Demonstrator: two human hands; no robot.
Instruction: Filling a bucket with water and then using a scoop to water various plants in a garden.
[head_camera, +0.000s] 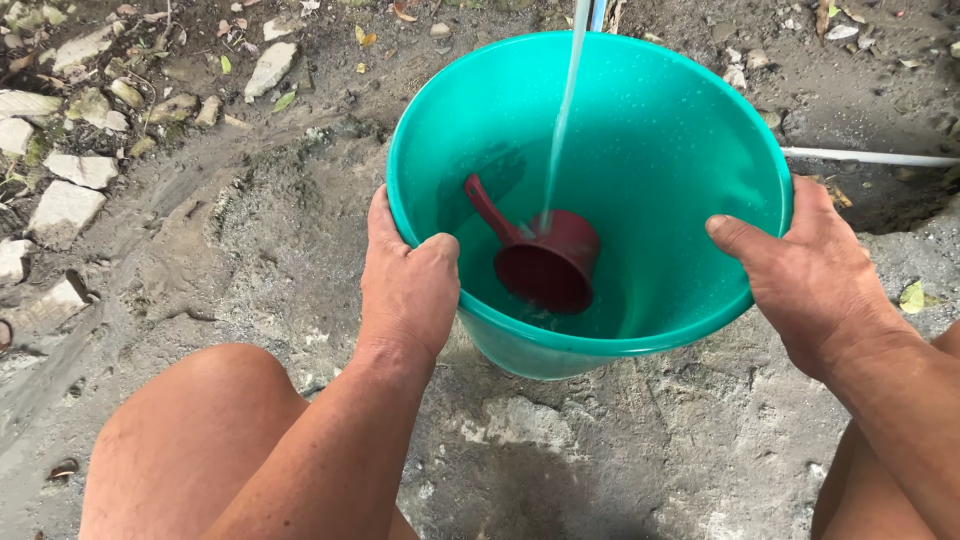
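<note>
Head view, looking down. We see a teal plastic bucket (640, 150) standing on rough, damp ground (250, 230), held between both hands. The left hand (405, 275) closes over the rim at about eight o'clock, thumb hooked inside the wall and fingers wrapped outside. The right hand (810, 270) lies against the rim at about three o'clock, thumb pressed along the top edge; its fingers are hidden behind the wall, so we cannot tell how tightly they curl. A thin stream of water (563, 110) falls from twelve o'clock into a dark red dipper (545, 262) lying in the bottom of the bucket, handle pointing toward ten o'clock. We judge the filling to be at an early stage: water shows only low in the bucket, around the dipper, and nearly the whole inner wall remains above it, merely spattered with drops. Pale stones (65, 205) lie scattered at nine to eleven o'clock, and a white pipe (870, 157) runs along the ground at two o'clock.
</note>
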